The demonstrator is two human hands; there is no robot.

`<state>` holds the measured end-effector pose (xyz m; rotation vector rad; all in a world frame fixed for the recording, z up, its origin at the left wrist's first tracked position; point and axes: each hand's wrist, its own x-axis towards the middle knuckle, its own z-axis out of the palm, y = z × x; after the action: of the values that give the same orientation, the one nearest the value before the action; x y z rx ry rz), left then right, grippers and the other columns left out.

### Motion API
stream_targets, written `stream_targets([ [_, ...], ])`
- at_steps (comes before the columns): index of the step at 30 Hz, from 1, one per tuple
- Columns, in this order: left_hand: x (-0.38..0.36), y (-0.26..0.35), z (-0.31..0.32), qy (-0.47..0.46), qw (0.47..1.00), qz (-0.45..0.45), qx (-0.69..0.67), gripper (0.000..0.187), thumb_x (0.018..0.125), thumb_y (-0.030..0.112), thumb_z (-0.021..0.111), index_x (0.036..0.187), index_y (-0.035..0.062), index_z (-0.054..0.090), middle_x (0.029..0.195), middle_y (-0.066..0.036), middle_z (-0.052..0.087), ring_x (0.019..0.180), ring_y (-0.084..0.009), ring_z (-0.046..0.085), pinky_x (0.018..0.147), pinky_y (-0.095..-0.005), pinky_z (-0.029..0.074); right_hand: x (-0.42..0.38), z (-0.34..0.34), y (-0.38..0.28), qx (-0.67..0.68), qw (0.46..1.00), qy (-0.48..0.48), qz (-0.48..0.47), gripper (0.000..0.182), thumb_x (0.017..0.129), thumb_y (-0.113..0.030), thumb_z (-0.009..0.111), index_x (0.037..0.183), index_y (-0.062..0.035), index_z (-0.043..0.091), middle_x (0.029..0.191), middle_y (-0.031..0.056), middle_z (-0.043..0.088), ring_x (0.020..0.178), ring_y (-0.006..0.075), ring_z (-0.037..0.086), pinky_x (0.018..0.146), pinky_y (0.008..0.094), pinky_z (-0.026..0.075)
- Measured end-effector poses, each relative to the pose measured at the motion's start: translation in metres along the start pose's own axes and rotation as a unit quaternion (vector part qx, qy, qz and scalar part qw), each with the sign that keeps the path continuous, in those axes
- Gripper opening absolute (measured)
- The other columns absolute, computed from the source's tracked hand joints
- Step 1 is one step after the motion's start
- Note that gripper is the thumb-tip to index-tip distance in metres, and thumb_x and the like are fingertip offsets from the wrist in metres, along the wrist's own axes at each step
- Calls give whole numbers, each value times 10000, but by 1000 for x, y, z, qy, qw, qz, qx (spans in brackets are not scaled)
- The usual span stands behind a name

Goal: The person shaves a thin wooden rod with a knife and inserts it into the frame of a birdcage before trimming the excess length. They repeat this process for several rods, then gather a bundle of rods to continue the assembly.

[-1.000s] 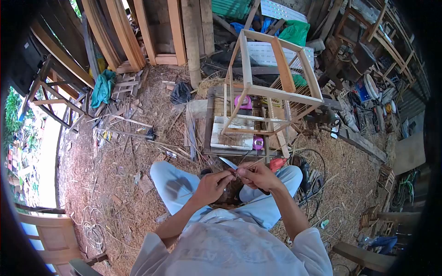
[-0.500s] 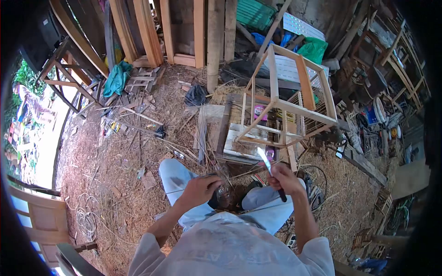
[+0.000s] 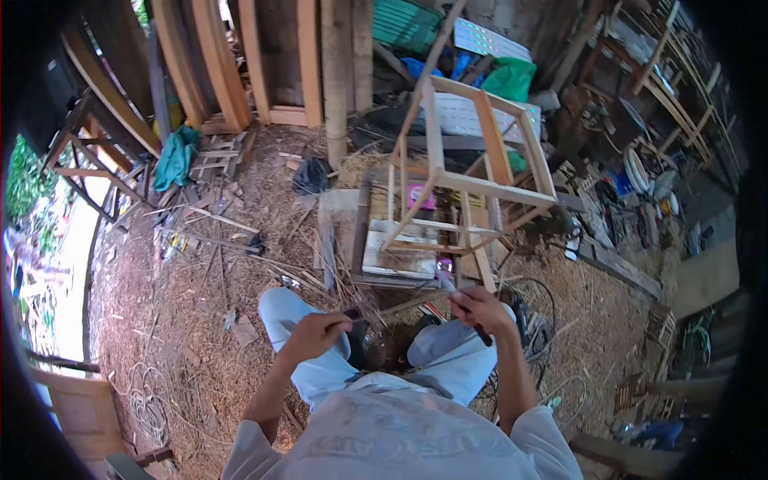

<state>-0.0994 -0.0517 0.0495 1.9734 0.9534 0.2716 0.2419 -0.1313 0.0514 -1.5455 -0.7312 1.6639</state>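
My right hand [image 3: 480, 310] is closed round the dark handle of a knife [image 3: 446, 282], with the blade pointing up and away from me. My left hand [image 3: 316, 334] is closed in a pinch over my left leg. Something small and dark shows at its fingertips, too small to name. The hands are apart, each above one of my bent legs. Beyond the knife stands a bare wooden frame [image 3: 492, 181] with slim legs, tilted over a low board platform [image 3: 400, 254]. A pink round item [image 3: 420, 197] lies under the frame.
Wood shavings and thin strips cover the ground [image 3: 200, 320]. A dark cable [image 3: 550, 308] loops at the right, and a coiled pale cord [image 3: 150, 408] lies at the left. Wooden door frames [image 3: 216, 72] lean behind a post [image 3: 334, 88]. A green cloth [image 3: 174, 158] lies back left.
The view has turned, so the surroundings sit further left. The knife blade has dipped lower. My left hand has drawn slightly away from the right; both stay closed.
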Motion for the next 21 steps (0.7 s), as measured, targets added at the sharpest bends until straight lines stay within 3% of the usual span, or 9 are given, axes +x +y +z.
stream_targets([
  [1,5,6,3,-12,1000,5,-3,145,877,151,566,946,40,629,804,-108,656,701,-232,630,624,-319,467,-3,15,-4,-70,997,-10,17,243,923,-238,494,803,-55,600,632,-33,491,485,62,411,422,217,317],
  [2,10,14,6,6,1000,11,-16,133,868,149,562,930,52,629,804,-102,656,714,-255,630,633,-329,473,6,22,17,-217,961,-85,-151,228,904,-238,513,851,-49,629,676,-22,546,520,58,441,435,239,360],
  [3,15,18,9,25,999,18,-29,122,859,146,558,913,64,628,804,-95,655,728,-278,631,642,-339,480,0,45,11,-94,988,-126,0,207,907,-206,496,863,-49,623,729,-4,586,556,75,474,452,263,396],
  [5,13,12,10,27,997,61,-26,106,862,116,558,905,47,627,784,-94,652,705,-254,629,634,-325,474,7,24,31,-96,979,8,-180,205,919,-209,486,906,-48,611,706,-3,568,548,87,483,456,250,399],
  [7,-3,-6,-7,51,996,27,-62,93,867,86,554,897,29,621,762,-96,644,680,-222,617,625,-307,466,9,-46,38,123,976,170,-63,206,932,-216,481,895,-43,586,654,-5,535,495,75,446,419,222,343],
  [9,-9,-27,-10,52,998,8,-32,88,871,66,549,906,22,616,754,-102,637,669,-199,601,620,-293,458,6,-85,49,168,978,97,-71,219,940,-230,486,849,-46,564,607,-16,483,453,54,383,391,204,275],
  [14,20,4,13,34,999,-25,-33,120,885,103,538,929,13,604,738,-100,625,643,-162,568,618,-293,444,12,-7,19,131,988,19,-81,264,957,-251,463,860,-31,572,603,-25,444,472,53,358,404,209,269],
  [18,34,7,36,99,994,19,-35,114,878,123,537,938,46,596,802,-120,641,676,-318,605,605,-344,464,19,28,22,77,984,-45,-154,246,959,-219,457,1078,-24,547,625,-24,441,513,61,380,452,201,297],
  [21,37,21,44,125,989,60,-42,116,880,124,535,936,43,597,793,-115,644,697,-321,619,611,-357,476,21,57,20,66,982,-110,-136,296,958,-191,454,1204,-32,491,639,-26,440,526,57,377,460,200,297],
])
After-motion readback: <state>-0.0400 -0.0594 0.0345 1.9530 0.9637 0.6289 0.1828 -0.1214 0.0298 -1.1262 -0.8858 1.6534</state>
